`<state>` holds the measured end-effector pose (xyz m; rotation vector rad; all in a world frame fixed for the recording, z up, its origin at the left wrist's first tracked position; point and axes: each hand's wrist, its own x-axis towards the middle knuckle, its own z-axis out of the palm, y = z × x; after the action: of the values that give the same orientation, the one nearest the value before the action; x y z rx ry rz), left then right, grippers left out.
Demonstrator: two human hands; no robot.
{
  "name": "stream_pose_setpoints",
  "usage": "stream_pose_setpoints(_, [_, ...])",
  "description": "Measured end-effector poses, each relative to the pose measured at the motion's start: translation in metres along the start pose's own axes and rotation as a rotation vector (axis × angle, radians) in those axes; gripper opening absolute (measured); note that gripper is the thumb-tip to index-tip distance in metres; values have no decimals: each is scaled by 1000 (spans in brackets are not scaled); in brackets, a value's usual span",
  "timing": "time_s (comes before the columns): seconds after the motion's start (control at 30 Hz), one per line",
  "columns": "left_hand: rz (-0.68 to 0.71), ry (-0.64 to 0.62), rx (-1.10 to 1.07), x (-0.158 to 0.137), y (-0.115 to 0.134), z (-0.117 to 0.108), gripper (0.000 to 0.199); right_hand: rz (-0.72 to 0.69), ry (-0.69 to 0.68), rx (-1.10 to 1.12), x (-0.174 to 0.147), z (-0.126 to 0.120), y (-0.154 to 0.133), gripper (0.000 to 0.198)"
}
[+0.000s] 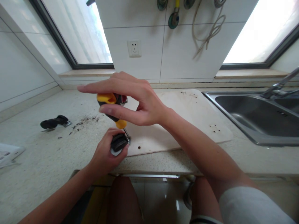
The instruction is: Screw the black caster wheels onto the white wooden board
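Note:
A yellow-and-black screwdriver [121, 124] stands tilted over the near left corner of a white board [163, 135]. My right hand [140, 99] is at its handle, thumb against the side and index finger stretched out past it to the left; the other fingers are partly hidden. The metal shaft points down to the bracket beside a black caster wheel [119, 142]. My left hand [106, 151] grips this caster from the left, fingers and thumb around it, holding it at the board's corner. A dark hole shows in the board just right of the caster.
Loose black casters [54, 122] lie on the left of the countertop [79, 146], beside dark debris [87, 121]. A white plastic piece [10, 154] sits at the left edge. The board bears small screw holes on its right. A steel sink [245, 115] is at right.

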<state>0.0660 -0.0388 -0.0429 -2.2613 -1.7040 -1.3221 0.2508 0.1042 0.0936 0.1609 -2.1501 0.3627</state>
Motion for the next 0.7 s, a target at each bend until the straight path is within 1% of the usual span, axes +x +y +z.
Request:
stream_pose_setpoints(0.1, [-8, 10, -1, 0, 0, 0, 36, -32, 100, -12, -1, 4, 0, 34])
stream_pose_setpoints(0.17, [-7, 11, -6, 0, 0, 0, 36, -59, 121, -17, 0, 3, -2, 29])
stream_pose_setpoints(0.2, [-9, 11, -7, 0, 0, 0, 36, -69, 103, -19, 0, 1, -3, 30])
stream_pose_setpoints(0.27, [-12, 14, -5, 0, 0, 0, 36, -57, 22, -44, 2, -2, -6, 35])
stream_pose_setpoints(0.33, [-9, 23, 2, 0, -1, 1, 36, 2, -32, -93, 4, -3, -9, 33])
stream_pose_setpoints(0.4, [-4, 27, 7, 0, -2, 1, 36, 42, -27, -124, 5, -1, -9, 30])
stream_pose_setpoints(0.5, [-2, 17, 2, -1, -2, 1, 36, 7, 28, -103, 5, 0, -7, 31])
stream_pose_setpoints(0.57, [3, 9, -1, -1, -1, 1, 37, -8, 10, -71, 5, -3, -8, 35])
stream_pose_setpoints(0.63, [5, 8, 1, -1, -1, 1, 37, -20, -45, -24, 5, -8, -10, 40])
stream_pose_setpoints(0.7, [5, 8, 5, -1, 0, 0, 37, -19, -69, -2, 5, -12, -13, 37])
